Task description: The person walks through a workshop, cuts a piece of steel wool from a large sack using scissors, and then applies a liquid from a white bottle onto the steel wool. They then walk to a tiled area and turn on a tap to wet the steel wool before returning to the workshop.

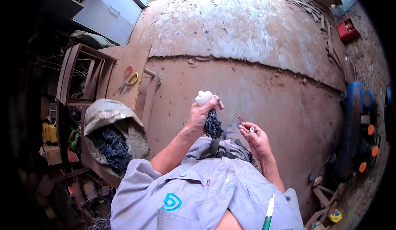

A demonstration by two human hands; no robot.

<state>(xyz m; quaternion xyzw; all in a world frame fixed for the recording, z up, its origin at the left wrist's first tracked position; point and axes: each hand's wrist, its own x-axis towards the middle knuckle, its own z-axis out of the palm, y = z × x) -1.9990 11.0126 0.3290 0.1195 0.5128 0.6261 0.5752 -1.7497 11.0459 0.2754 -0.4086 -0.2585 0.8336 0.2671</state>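
Observation:
My left hand [199, 116] is closed around a white plastic bottle [203, 98] and a clump of dark blue-grey shaggy fibre [213, 126]. The bottle's rounded white end sticks out above the fingers, while the clump hangs down below them in front of my legs. To the right, my right hand [259, 141] is turned palm up with its fingers curled. A small round white cap [252, 129] is held at its fingertips. The two hands are apart. What lies under the left fingers is hidden.
At left, an open sack [138, 137] holds more dark fibre [112, 147]. Scissors [128, 79] with red and yellow handles lie on a wooden board [140, 54]. A white cabinet [105, 13] stands beyond. Blue equipment [354, 102] and a red box [347, 29] are at right.

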